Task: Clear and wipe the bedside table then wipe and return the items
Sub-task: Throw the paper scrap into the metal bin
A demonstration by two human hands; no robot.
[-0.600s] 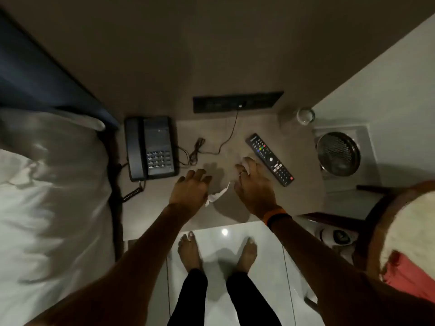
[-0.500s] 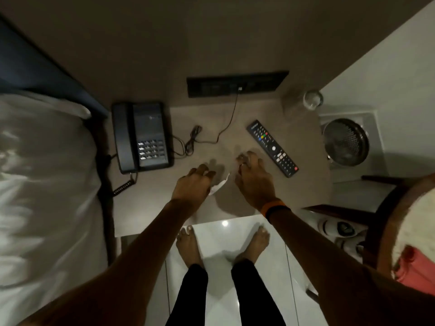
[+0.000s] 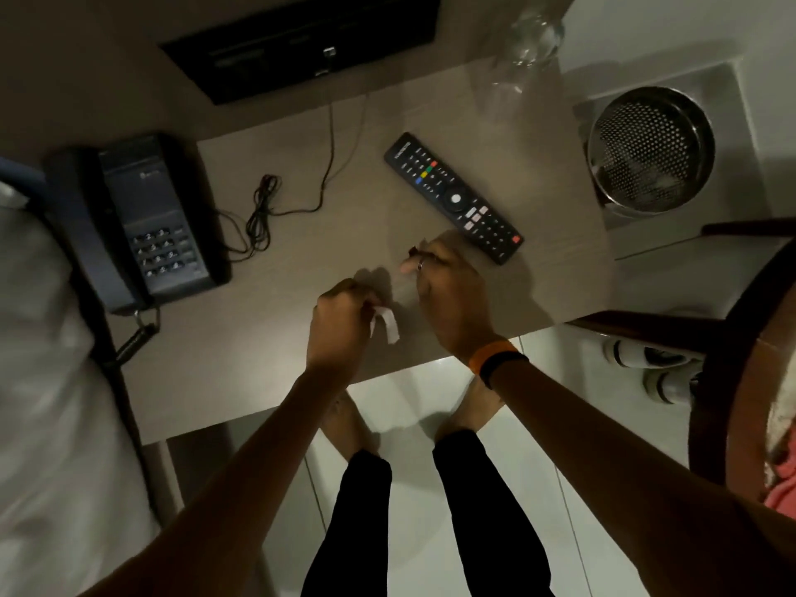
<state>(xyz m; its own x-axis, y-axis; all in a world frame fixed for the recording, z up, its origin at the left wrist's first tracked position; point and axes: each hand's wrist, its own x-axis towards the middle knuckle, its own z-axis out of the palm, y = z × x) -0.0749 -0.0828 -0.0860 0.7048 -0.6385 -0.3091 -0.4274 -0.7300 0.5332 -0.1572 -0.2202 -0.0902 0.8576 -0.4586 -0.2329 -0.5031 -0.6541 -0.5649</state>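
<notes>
Your left hand (image 3: 344, 321) pinches a paper scrap (image 3: 387, 323); your right hand (image 3: 448, 290) looks curled, grip unclear. Phone (image 3: 138, 221), remote (image 3: 452, 198) and glass (image 3: 523, 40) still crowd the desk (image 3: 258, 359): clearing barely begun.

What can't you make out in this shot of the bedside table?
- Head view: the right hand hides whatever its fingers hold.
- The white scrap in the left hand is partly covered; paper or cloth, unclear.
- The glass is blurred and cut by the top edge.
- The remote labels are too small.
</notes>
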